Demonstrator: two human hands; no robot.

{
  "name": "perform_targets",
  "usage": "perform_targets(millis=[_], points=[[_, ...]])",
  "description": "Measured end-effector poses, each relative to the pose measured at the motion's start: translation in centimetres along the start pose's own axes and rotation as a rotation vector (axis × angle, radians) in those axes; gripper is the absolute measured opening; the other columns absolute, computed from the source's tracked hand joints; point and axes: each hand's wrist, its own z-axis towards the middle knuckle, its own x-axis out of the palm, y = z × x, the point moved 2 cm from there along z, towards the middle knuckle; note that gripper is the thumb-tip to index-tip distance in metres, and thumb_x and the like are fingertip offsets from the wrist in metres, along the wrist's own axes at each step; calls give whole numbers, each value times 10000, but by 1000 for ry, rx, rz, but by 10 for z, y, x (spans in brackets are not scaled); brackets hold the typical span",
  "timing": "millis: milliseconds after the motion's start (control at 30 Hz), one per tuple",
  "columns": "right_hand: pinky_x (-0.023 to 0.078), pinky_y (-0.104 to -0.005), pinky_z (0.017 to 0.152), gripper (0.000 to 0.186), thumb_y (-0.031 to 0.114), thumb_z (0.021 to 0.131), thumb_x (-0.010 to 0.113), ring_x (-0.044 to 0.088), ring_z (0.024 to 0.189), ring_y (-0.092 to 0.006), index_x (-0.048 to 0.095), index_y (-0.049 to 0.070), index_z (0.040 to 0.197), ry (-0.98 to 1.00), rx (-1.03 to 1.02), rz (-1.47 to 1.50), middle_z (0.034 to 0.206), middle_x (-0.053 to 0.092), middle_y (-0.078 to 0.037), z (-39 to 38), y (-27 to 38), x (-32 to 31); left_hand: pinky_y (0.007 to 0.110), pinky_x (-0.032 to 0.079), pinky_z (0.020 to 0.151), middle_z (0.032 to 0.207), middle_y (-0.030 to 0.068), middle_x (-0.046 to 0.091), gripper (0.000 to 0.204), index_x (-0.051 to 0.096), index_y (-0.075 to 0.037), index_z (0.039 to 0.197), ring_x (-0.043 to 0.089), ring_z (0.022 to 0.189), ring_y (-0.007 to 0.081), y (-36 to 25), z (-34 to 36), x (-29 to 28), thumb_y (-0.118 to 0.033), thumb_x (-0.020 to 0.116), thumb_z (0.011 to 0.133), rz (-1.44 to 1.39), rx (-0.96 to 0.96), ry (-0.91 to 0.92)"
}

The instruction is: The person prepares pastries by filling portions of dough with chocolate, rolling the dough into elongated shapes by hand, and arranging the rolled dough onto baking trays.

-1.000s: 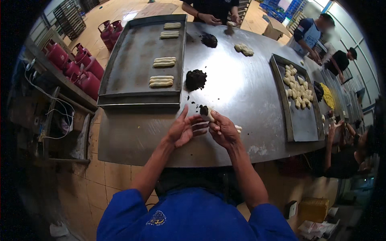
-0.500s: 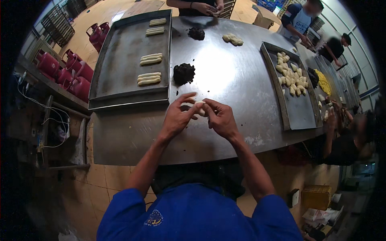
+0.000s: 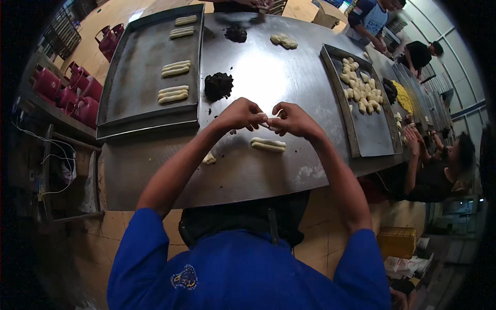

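Dough piece (image 3: 268, 123) pinched between fingers of left hand (image 3: 238, 114) and right hand (image 3: 295, 120) | step: shaping above tabletop (image 3: 248, 170) | next likely needs: gentle placement beside finished dough stick (image 3: 268, 145)

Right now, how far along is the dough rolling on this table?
Done: four paired dough rolls sit on the left tray, and another shaped roll lies on the table. In hand: the left hand and right hand pinch one piece of dough together. Left: the right tray holds many unshaped dough lumps, and dark filling remains.
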Motion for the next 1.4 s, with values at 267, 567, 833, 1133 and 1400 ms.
perform_targets(millis=[267, 567, 833, 1133, 1400], points=[[530, -391, 749, 724, 680, 687, 866, 697, 842, -257, 658, 63, 1002, -351, 276, -636, 906, 728, -115, 1, -71, -27, 452, 561, 828, 1032, 132, 765, 455, 781, -125, 1035, 733, 963, 315, 32, 32, 16, -482, 847, 761, 694, -157, -175], [556, -344, 756, 331, 317, 960, 738, 696, 782, -203, 752, 16, 1097, -351, -109, -199, 904, 754, -141, -37, -48, -1, 426, 535, 905, 1099, 165, 733, 452, 705, -35, 1253, 685, 1007, 290, 22, -31, -29, -398, 701, 983, 326, 140, -197], [580, -367, 846, 381, 302, 954, 752, 727, 961, -233, 717, 40, 1228, -161, -362, -73, 1065, 760, -160, -26, -24, 178, 403, 545, 923, 1148, 119, 677, 313, 698, -41, 1179, 665, 1057, 241, 76, -180, -8, -194, 778, 918, 676, 184, -314], [562, -293, 863, 337, 119, 942, 762, 678, 986, -131, 687, 14, 1254, -86, -418, 194, 1048, 727, -68, -36, -14, 181, 302, 567, 857, 998, 74, 730, 285, 650, -4, 1175, 696, 955, 153, 53, -194, 11, -145, 763, 953, -462, -27, -273], [564, -266, 802, 271, 115, 964, 740, 673, 905, -119, 688, 7, 1206, -105, -443, 121, 1014, 699, -47, -74, 5, 152, 280, 572, 790, 978, 64, 730, 224, 648, 6, 1085, 684, 860, 118, 43, -167, 20, -141, 763, 961, -564, -114, -43]])
